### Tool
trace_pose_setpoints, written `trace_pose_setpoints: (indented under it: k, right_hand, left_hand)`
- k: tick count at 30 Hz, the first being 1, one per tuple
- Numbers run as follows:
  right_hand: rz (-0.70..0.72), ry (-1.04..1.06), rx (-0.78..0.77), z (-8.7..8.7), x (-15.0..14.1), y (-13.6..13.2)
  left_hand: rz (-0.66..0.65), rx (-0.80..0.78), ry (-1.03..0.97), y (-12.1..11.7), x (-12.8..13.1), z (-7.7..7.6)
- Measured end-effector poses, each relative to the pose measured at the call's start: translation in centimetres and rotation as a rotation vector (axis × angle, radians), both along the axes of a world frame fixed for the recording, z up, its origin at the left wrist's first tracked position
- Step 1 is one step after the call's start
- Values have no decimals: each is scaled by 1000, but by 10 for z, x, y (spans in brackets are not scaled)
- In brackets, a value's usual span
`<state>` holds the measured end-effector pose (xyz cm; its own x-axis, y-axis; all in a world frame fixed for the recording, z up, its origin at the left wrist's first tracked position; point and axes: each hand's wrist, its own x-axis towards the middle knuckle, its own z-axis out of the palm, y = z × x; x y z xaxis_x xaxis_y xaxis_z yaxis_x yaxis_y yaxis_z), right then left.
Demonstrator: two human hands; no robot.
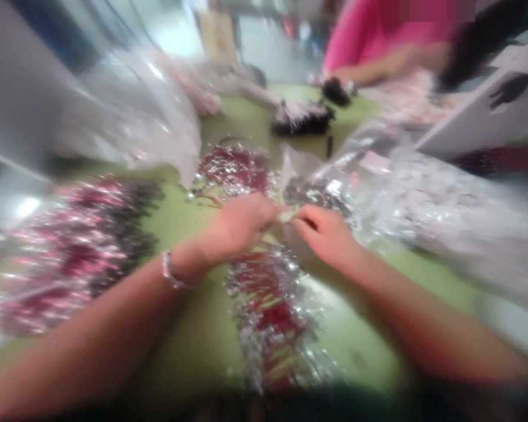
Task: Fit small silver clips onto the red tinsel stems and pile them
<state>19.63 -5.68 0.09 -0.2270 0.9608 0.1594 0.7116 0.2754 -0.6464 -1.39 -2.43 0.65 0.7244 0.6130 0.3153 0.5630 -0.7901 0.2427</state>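
My left hand [240, 225] and my right hand [325, 237] meet over the middle of the green table, fingertips pinched close together. Between them shows a small pale piece [287, 216], too blurred to name; both hands appear closed on it. Just beyond my left hand lies a bunch of thin red strands with shiny silvery ends [235, 167]. Silvery-dark small parts [319, 193] on a clear plastic bag sit beyond my right hand. Nearer me, a long row of similar red and silver strands [279, 310] stretches below my hands.
At left is a large pile of pink-red strands with dark ends [79, 252]. Clear plastic bags stand behind it [136, 117] and at right [457, 205]. Dark-tipped bundles [303, 119] lie at the back, near a person in a pink top [387, 35].
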Motion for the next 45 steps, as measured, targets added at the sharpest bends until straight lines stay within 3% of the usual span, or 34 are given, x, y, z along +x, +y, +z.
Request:
trace_pose_setpoints:
  k: [3,6,8,13,16,19,26,33,39,43,45]
  right_hand:
    - [7,-76,69,-9,1,2]
    - [215,-133,54,-10,-2,-1]
    - [251,-169,58,-8,-1,-1]
    - [-17,-443,105,-11,7,6]
    - [10,-609,81,-16,6,8]
    - [35,-628,81,-17,4,7]
    - [-17,-162,155,-6,1,-3]
    - [66,-54,171,-5,-1,-7]
    - [149,25,-123,7,5,-4]
    - [143,55,-228,10,3,-7]
    - [121,55,-230,8,2,-6]
  left_hand:
    - [215,-41,-272,3,-6,7]
    - [419,-119,-292,4,-7,8]
    - [399,-213,-233,4,-3,4]
    - [205,-441,-193,5,7,-8]
    - [219,-513,-236,4,11,-13]
    - [226,-591,-263,0,13,-16]
    - [103,-529,-235,-6,14,-16]
    - [113,-445,-186,-6,13,-19]
    - [-22,-142,137,-8,6,-19]
    - [-101,-123,308,-12,8,-12]
    - [-92,-131,298,-11,9,-6]
